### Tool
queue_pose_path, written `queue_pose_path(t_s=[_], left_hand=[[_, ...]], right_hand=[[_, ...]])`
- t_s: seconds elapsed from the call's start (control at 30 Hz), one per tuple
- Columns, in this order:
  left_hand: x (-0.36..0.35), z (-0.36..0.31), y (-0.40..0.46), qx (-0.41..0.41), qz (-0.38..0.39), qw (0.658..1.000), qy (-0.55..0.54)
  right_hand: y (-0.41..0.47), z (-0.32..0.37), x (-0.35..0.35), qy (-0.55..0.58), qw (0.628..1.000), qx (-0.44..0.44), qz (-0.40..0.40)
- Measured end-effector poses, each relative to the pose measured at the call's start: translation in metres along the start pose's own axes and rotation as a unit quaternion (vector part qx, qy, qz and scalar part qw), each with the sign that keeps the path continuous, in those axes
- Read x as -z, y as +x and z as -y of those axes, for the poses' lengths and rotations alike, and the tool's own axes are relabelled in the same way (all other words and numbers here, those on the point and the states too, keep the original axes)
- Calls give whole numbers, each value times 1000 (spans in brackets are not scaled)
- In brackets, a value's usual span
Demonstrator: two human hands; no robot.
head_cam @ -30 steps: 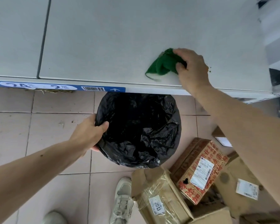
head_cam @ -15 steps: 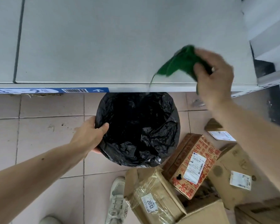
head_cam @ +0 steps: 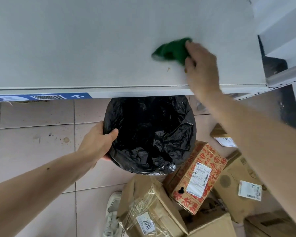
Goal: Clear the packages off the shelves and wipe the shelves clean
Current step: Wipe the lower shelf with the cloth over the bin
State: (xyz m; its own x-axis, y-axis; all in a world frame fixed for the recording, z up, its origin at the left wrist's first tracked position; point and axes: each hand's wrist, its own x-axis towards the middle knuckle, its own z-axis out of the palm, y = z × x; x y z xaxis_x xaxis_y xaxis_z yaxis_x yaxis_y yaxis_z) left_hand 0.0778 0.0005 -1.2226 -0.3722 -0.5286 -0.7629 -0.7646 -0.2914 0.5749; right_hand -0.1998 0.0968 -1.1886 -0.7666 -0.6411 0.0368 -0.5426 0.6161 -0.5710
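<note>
A person is looking down at a pale grey flat metal shelf [head_cam: 96,48], which is lying bare of packages. The right hand [head_cam: 201,65] is gripping a crumpled dark green cloth [head_cam: 173,50] with curled fingers and pressing it to the shelf's right part, far from the front edge. A small tan crumb [head_cam: 168,69] is sitting on the shelf just near of the cloth. The left hand [head_cam: 99,142] is holding the left rim of a round bin lined with a black plastic bag [head_cam: 150,134], thumb hooked over the rim, under the shelf's front edge. Several brown cardboard packages [head_cam: 198,178] with white labels are lying on the tiled floor [head_cam: 32,142] at near right. Clearing of this shelf looks finished; wiping seems partway, with crumbs to sweep into the bin
</note>
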Motion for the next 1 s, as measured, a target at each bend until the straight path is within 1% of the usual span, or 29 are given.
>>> queue_pose_path(t_s=[0.13,0.2,0.23,0.4,0.5,0.57,0.63,0.73,0.8,0.87,0.93,1.0], left_hand=[[4,-4,-5,-4,4,1000,11],[8,-4,-7,-10,3,1000,23],[10,-4,-8,-11,4,1000,27],[15,-4,-11,-13,5,999,37],[16,-3,-11,-8,8,999,31],[17,-3,-10,-9,10,1000,26],[18,-2,-7,-10,5,1000,25],[20,0,-3,-7,-3,1000,26],[20,0,0,-4,-6,1000,20],[21,0,3,0,-6,1000,15],[23,0,6,2,-6,1000,11],[26,2,8,6,-7,1000,6]], right_hand=[[-87,30,-15,33,995,86,45],[-119,34,-22,27,988,142,53],[-127,32,-23,32,988,145,48],[-107,17,12,94,992,74,-28],[-70,4,49,105,990,-20,-94],[-35,-17,67,81,982,-105,-133],[-1,-34,72,37,976,-174,-124],[25,-42,56,-25,964,-261,-51],[35,-35,43,-61,961,-269,-15],[49,-23,32,-79,967,-241,0],[63,-6,21,-82,975,-206,19],[64,17,4,-66,986,-149,39]])
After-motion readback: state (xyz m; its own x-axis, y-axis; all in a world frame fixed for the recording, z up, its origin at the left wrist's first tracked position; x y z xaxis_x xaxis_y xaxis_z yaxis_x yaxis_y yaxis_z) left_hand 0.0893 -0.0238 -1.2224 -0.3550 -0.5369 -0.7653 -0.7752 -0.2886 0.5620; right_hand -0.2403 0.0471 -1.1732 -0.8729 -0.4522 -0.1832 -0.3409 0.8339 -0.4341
